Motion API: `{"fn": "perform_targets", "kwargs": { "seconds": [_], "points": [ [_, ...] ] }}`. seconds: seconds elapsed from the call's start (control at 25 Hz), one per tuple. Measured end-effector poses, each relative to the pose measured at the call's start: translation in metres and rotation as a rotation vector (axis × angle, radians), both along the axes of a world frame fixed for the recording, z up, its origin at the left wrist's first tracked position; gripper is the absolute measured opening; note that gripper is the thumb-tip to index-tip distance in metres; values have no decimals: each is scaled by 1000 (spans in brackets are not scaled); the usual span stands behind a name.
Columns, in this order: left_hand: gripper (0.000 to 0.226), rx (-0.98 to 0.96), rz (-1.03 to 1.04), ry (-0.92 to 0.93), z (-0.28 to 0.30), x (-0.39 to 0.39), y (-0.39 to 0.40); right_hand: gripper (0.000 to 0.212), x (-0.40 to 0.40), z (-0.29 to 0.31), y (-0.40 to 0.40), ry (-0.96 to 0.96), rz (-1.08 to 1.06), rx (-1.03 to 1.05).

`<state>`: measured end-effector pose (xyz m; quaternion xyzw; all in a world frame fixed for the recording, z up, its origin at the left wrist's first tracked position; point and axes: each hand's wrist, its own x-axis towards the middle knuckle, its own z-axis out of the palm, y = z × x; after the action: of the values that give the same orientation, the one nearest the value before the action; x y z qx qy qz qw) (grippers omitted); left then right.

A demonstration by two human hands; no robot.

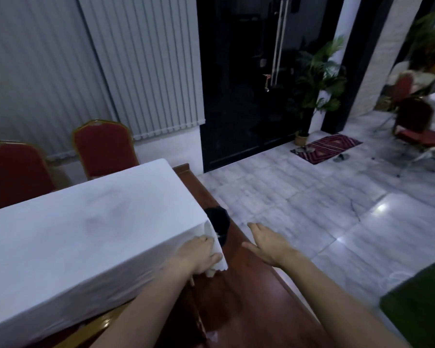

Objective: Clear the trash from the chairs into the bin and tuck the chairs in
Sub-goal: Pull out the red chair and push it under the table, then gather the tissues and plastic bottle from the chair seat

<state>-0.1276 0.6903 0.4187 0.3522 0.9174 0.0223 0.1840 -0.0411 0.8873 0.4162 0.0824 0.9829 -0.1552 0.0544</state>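
White tablecloth [86, 222] under left hand [201, 254]

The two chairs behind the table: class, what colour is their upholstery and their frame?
Red upholstery with gold frames on both chairs, seen in the head view.

Bin and chairs by the covered table

A small black bin [218, 223] stands on the brown wooden platform at the table's corner, partly hidden by the hanging white cloth. Two red chairs with gold frames [103, 146] [13, 172] stand upright at the far side of the table, close against its edge.
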Motion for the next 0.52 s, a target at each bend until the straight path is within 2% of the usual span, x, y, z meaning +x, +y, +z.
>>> {"fn": "perform_targets", "kwargs": {
  "seconds": [0.24,0.52],
  "points": [
    [60,-78,-71,15,-20,-60,100,65,-40,-16,86,-108,-18,63],
    [53,-67,-33,-39,-24,-203,192,65,-178,-16,180,-213,37,32]
  ]
}}
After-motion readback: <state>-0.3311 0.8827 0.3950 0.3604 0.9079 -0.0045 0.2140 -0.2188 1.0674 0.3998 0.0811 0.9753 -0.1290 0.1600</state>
